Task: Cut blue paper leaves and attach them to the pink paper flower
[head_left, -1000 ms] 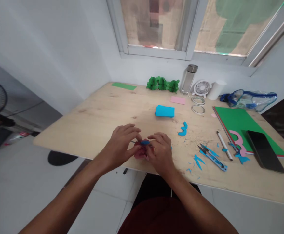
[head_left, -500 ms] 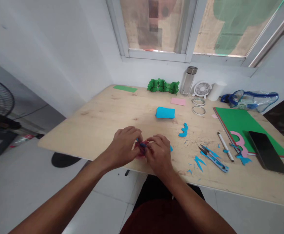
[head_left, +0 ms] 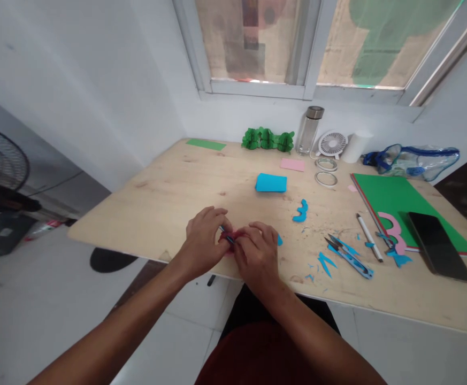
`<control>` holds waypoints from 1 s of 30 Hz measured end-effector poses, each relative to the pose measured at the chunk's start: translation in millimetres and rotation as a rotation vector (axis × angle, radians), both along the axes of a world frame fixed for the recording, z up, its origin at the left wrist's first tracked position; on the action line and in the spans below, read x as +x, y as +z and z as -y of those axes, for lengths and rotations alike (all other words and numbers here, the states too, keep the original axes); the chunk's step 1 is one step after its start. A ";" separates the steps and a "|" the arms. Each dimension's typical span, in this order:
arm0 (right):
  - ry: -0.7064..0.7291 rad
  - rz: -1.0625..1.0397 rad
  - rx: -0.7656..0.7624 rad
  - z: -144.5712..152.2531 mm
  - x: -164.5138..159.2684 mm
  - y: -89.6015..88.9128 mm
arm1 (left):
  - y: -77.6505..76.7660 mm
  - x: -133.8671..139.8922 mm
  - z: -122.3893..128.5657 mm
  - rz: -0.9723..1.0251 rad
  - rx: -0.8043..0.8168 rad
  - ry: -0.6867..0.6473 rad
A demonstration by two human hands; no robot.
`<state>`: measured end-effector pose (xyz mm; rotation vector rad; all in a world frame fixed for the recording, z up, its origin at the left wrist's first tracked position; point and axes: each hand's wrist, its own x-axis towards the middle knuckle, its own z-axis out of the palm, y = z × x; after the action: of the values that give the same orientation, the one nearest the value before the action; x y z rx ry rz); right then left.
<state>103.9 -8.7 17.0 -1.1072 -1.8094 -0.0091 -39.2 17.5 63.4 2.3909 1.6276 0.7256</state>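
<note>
Near the table's front edge, a small pink and blue paper piece (head_left: 230, 237) is pinched between my two hands. My left hand (head_left: 205, 235) is closed on its left side, thumb and fingertips bent in. On the right side my right hand (head_left: 259, 254) grips it with curled fingers. Much of the paper is hidden by the fingers, so its full shape cannot be made out. A bit of blue paper (head_left: 280, 240) shows just past my right hand. Beyond the hands lies a folded blue paper stack (head_left: 271, 183), with a blue wavy cutout (head_left: 300, 211) to its right.
Thread snips (head_left: 351, 256) lie among blue scraps (head_left: 327, 264) at the right, beside a white pen (head_left: 369, 238). Further right are green sheets (head_left: 410, 200), a pink cutout (head_left: 393, 232) and a phone (head_left: 439, 246). Green paper decoration (head_left: 267, 139), bottle (head_left: 310, 131) and small fan (head_left: 332, 144) stand behind.
Both hands stay at the paper piece with slightly shifted fingers. The blue part between them now looks thinner and more tilted. The camera view has moved a little.
</note>
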 end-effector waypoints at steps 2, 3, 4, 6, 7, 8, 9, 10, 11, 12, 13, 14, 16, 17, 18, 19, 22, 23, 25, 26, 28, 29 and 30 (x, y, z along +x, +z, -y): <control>-0.001 0.011 0.008 1.7 -0.8 -0.4 | -0.4 2.0 3.4 0.003 0.020 0.016; -0.004 0.012 0.016 2.3 -1.3 -1.0 | -0.3 3.4 5.5 0.002 0.030 0.027; -0.007 0.011 0.024 2.6 -2.0 -1.6 | 0.0 5.0 7.9 0.000 0.039 0.039; -0.014 0.004 0.038 2.8 -3.1 -2.9 | 0.2 8.4 13.6 -0.009 0.066 0.070; -0.019 -0.002 0.041 2.8 -3.5 -3.3 | -0.2 10.0 16.6 -0.015 0.083 0.087; -0.023 -0.007 0.041 2.7 -3.7 -3.5 | -1.2 11.5 19.7 -0.020 0.100 0.101; -0.025 -0.012 0.037 2.7 -3.6 -3.5 | -2.8 12.7 22.7 -0.020 0.119 0.114; -0.025 -0.014 0.029 2.7 -3.4 -3.3 | -5.2 13.7 25.5 -0.014 0.139 0.127; -0.024 -0.015 0.022 2.9 -3.1 -3.0 | -8.3 14.6 27.9 0.000 0.161 0.137; -0.021 -0.015 0.015 3.1 -2.7 -2.5 | -11.9 15.6 30.1 0.024 0.188 0.154; -0.018 -0.013 0.009 3.3 -2.3 -2.0 | -15.8 16.8 32.0 0.056 0.218 0.174; -0.016 -0.011 0.006 3.6 -1.9 -1.5 | -19.9 18.2 33.7 0.094 0.254 0.199; -0.016 -0.012 0.010 4.2 -1.5 -0.8 | -27.4 22.1 36.4 0.181 0.326 0.273; -0.017 -0.015 0.016 4.4 -1.5 -0.6 | -30.6 24.3 37.7 0.221 0.354 0.315; -0.017 -0.017 0.022 4.5 -1.6 -0.5 | -33.2 26.4 39.0 0.255 0.370 0.355; -0.018 -0.021 0.029 4.5 -1.9 -0.5 | -35.2 28.4 40.3 0.281 0.379 0.388; -0.025 -0.028 0.046 4.3 -3.4 -1.0 | -38.0 31.7 44.5 0.304 0.375 0.419; -0.025 -0.027 0.048 4.3 -4.1 -1.3 | -38.2 31.9 45.9 0.294 0.373 0.413; -0.022 -0.020 0.046 4.4 -5.5 -2.2 | -38.4 31.3 48.8 0.254 0.382 0.401; -0.019 -0.014 0.042 4.6 -6.1 -2.6 | -38.5 30.7 50.1 0.230 0.389 0.400; -0.016 -0.005 0.038 5.0 -7.0 -3.6 | -38.9 29.6 52.5 0.196 0.401 0.409; -0.016 -0.003 0.040 5.3 -7.3 -4.0 | -39.3 29.2 53.7 0.189 0.400 0.413; -0.015 -0.003 0.043 5.6 -7.4 -4.4 | -39.8 29.0 54.9 0.191 0.392 0.415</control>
<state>96.5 -14.3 12.6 -1.0893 -1.7903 -0.0546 -10.1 -37.4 23.6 2.1301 2.0770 1.4147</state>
